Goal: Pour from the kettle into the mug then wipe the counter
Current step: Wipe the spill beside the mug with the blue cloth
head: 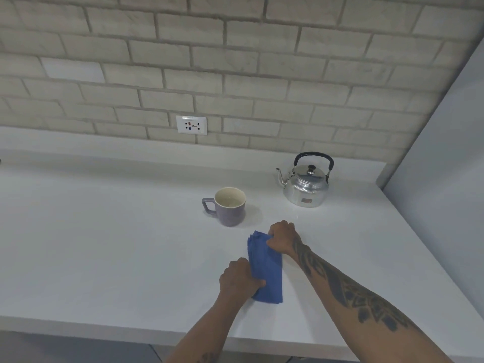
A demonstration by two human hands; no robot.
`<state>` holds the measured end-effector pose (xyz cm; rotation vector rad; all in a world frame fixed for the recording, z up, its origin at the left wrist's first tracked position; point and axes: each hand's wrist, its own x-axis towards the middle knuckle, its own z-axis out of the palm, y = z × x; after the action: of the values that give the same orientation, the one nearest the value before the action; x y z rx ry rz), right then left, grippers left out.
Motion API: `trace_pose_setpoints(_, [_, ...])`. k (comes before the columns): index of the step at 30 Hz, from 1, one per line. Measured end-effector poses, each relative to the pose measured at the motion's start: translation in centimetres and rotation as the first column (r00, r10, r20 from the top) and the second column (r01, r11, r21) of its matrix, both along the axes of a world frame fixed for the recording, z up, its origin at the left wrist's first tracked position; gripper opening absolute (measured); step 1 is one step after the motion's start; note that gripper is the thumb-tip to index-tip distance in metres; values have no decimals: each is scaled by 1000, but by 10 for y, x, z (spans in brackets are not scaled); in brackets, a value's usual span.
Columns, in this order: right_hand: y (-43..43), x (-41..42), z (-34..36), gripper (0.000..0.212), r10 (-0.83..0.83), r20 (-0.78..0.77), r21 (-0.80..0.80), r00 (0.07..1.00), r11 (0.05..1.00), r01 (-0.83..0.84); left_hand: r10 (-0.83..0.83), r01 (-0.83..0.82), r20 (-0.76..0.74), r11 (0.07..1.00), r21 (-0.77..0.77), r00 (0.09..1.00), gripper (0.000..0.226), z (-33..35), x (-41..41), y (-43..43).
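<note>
1. Centrally, a purple mug (pixel 230 206) with a cream interior stands upright on the desk (pixel 104 244), handle to the left, liquid low inside; it lies just beyond the far end of the cloth, apart from it.
2. Kettle (pixel 306 184): polished metal, black arched handle, lid on, spout pointing left; it stands upright to the right of the mug, near the back wall.
3. Cloth (pixel 265 268): blue, folded into a long strip lying flat on the desk. The left hand (pixel 239 280) grips its near edge; the right hand (pixel 282 238) pinches its far corner.
4. Desk: plain white, smooth, with a low raised back ledge.
5. Surroundings: pale brick wall carrying a white socket (pixel 191 124); a grey panel (pixel 445 153) closes the right side.
</note>
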<state>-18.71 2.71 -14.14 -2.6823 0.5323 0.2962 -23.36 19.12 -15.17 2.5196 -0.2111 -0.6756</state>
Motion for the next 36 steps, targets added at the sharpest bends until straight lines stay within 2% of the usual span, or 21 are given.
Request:
trace_pose_setpoints(2, [4,2,12,23,-4,22,74,1000,997,2,17,-18,-14,999,-41,1000,35,-4,3,4])
trace_pose_setpoints(4, [10,5,28,7,1,49,136,999,991,-8,57,-61,-41,992,-111,998,29,-6,8,10])
trace_pose_setpoints(7, [25,14,56,10,24,134,214,991,975,-52,142,-154,-67,958,-243,988,27,-3,17,28])
trace_pose_setpoints(10, [52,28,84,21,76,194,235,978,964,-122,263,-275,-82,898,-343,961,29,4,29,61])
trace_pose_setpoints(14, [99,54,101,24,147,251,275,957,937,-216,400,-421,-142,804,-420,905,32,13,46,117])
trace_pose_setpoints(18, [148,82,100,12,227,237,279,945,915,-290,502,-521,-171,725,-451,848,35,16,58,171])
trace_pose_setpoints(20, [171,97,93,11,229,212,294,950,912,-285,544,-556,-172,695,-456,822,36,14,62,193])
trace_pose_setpoints(24, [210,121,74,7,304,133,204,943,923,-327,598,-602,-152,689,-403,787,42,9,72,224])
trace_pose_setpoints(30, [237,137,38,11,271,61,180,961,944,-277,583,-593,-127,755,-281,803,52,-1,85,243])
trace_pose_setpoints(36, [242,143,7,27,266,16,104,964,958,-266,530,-532,-60,830,-167,846,38,-15,87,240])
